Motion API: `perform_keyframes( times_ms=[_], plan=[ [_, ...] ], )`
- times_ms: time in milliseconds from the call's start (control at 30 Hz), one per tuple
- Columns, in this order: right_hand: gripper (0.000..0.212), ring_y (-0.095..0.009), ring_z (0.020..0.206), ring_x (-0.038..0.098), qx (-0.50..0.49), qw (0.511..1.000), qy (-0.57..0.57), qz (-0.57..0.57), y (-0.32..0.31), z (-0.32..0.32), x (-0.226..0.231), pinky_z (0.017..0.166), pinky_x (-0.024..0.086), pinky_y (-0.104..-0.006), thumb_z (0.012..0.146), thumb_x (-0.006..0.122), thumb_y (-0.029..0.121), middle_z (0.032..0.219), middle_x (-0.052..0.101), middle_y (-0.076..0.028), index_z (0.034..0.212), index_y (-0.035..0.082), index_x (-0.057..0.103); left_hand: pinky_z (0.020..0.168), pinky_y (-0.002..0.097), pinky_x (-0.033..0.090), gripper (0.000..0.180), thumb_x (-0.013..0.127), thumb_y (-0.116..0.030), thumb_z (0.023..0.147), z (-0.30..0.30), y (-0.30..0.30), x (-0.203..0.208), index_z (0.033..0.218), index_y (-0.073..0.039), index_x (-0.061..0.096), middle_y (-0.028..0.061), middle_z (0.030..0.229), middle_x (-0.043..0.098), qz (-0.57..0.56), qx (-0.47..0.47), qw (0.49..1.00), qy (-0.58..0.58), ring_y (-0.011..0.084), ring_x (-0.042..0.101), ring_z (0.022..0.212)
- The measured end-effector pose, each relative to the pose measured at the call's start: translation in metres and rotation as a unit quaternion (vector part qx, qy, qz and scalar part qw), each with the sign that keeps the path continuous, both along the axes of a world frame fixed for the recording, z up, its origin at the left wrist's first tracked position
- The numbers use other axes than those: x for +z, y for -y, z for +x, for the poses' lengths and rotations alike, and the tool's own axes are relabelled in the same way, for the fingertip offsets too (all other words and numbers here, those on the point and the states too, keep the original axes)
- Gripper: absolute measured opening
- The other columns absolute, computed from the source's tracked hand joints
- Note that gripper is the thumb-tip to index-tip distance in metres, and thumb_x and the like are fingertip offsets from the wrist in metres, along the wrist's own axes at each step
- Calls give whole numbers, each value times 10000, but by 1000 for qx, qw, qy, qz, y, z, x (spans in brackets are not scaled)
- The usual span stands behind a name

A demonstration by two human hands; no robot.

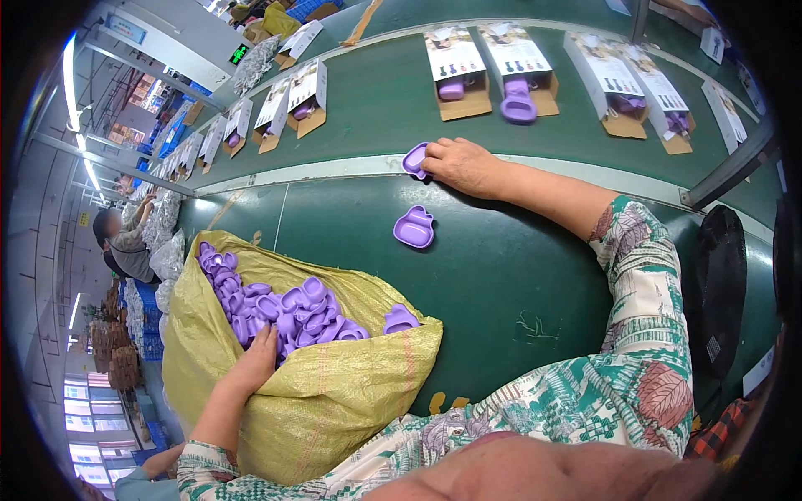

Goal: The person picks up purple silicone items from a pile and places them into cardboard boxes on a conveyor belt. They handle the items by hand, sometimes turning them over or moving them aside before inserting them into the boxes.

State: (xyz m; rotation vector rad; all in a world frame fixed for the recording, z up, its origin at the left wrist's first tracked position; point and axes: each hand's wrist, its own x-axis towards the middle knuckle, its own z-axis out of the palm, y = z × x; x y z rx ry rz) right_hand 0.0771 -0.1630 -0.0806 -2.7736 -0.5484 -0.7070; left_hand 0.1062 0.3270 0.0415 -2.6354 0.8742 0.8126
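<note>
"Look, upper middle of the frame: the right hand (462, 167) is on a purple dish (413, 159), right at the metal strip (334, 167)!"

"Pinching it?"

"Can't tell; its fingers curl over the dish's right edge, but their undersides are hidden. If that grip is loose, I'd fear the dish catching on the strip and tipping."

"And the left hand (256, 361)?"

"Lower left, in the yellow sack (334, 392)! Fingers close together, tips among the heaped purple pieces (259, 309). Whether they've pinched one, I can't say."

"That heap worries me. One careless tug could drag several out together."

"And see the single piece (401, 319) by the sack's right-hand rim? A bump to the cloth might tip it onto the green tabletop (501, 275)."

"There's a second dish (413, 227) too, mid-frame, just below the right hand, apart from everything."

"Yes, and under that forearm's reach, a sleeve swinging back could knock it aside!"
</note>
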Motion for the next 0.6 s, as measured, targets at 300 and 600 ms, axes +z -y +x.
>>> perform_keyframes(
  times_ms=[300, 600],
  plan=[
    [152, -239, 911, 560, 13, 999, 40, -33, 6, -6, 0, 745, 457, -360, 795, 564, 130, 942, 547, -80, 933, 68, 552, 1048, 411, 336, 648, 595, -180, 818, 31, 4, -46, 1375, 10, 322, 263, 1364, 390, -127, -76, 988, -54, 404, 402, 1244],
    [102, -310, 758, 565, -155, 978, 140, 6, 74, -52, 7, 656, 469, -407, 775, 564, 68, 844, 528, -127, 862, 38, 521, 988, 373, 388, 722, 755, -261, 710, 21, 44, -40, 1337, -89, 441, 179, 1255, 502, -249, 3, 966, -67, 326, 486, 1180]
  ],
)
